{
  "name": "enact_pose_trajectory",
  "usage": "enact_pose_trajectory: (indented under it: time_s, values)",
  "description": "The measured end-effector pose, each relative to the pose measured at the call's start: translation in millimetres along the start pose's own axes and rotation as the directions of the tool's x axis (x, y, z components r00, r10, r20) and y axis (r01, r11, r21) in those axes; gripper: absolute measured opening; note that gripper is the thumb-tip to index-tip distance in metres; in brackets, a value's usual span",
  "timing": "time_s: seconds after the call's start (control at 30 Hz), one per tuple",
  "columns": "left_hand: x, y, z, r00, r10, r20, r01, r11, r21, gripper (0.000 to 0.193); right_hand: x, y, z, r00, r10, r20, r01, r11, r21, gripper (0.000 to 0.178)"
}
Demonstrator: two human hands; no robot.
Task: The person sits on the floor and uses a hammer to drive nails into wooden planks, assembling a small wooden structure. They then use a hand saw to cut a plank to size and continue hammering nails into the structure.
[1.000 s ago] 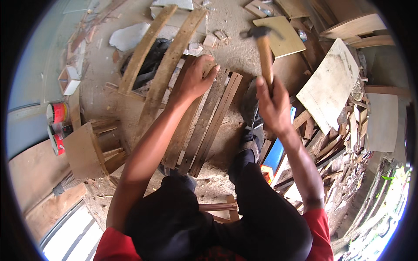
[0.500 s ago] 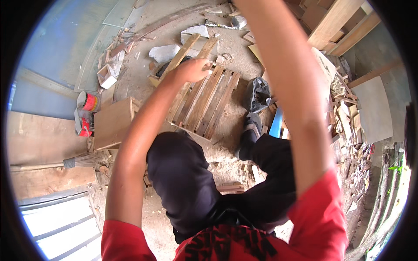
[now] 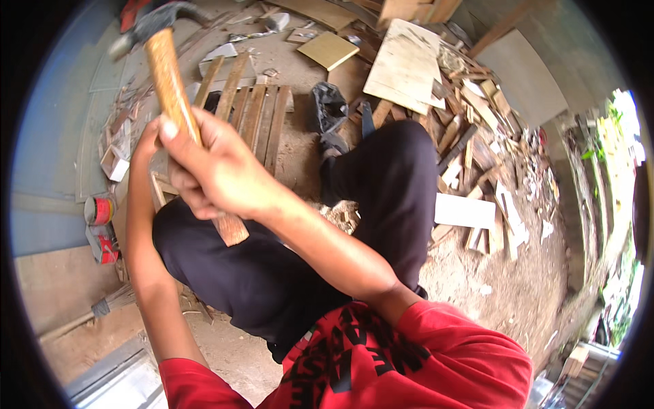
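My right hand (image 3: 221, 167) is closed round the wooden handle of a claw hammer (image 3: 167, 82), raised in front of me with its metal head at the upper left. Behind that hand and the handle, my left hand (image 3: 151, 140) is mostly covered; its fingers are hidden, so what it holds or touches cannot be made out. Beyond both hands stands a slatted wooden frame (image 3: 257, 119), with two longer strips (image 3: 235, 73) sticking out at its far side. My right hand and knee cover its near part.
Scrap wood (image 3: 470, 146) lies heaped on the right, beside a pale board (image 3: 402, 65). A black plastic bag (image 3: 329, 108) sits by my right foot. Red-labelled cans (image 3: 100, 210) and a small open box (image 3: 114, 163) stand at left, near a broom (image 3: 112, 300).
My right hand has come down from beyond the top edge, showing the hammer. The view has shifted to the right, and my left hand, earlier visible at the slatted frame, is now mostly covered.
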State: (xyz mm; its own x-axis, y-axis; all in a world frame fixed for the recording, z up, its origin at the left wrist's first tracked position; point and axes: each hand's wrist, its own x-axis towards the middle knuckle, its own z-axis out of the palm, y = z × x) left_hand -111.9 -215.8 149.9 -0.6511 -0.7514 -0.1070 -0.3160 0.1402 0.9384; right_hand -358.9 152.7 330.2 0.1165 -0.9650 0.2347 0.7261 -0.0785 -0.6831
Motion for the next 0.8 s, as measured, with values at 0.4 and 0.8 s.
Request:
enact_pose_trajectory:
  time_s: [0.4, 0.8]
  values:
    - [-37, 127, 99, 0.997, 0.069, 0.027, -0.073, 0.824, 0.561, 0.043, -29, 92, -59, 0.814, -0.167, -0.557, -0.129, 0.882, -0.453, 0.030]
    - [-101, -113, 239, 0.898, -0.145, -0.416, 0.352, 0.805, 0.478, 0.076, -99, 174, -279, 0.435, -0.417, -0.798, -0.629, 0.494, -0.601, 0.033]
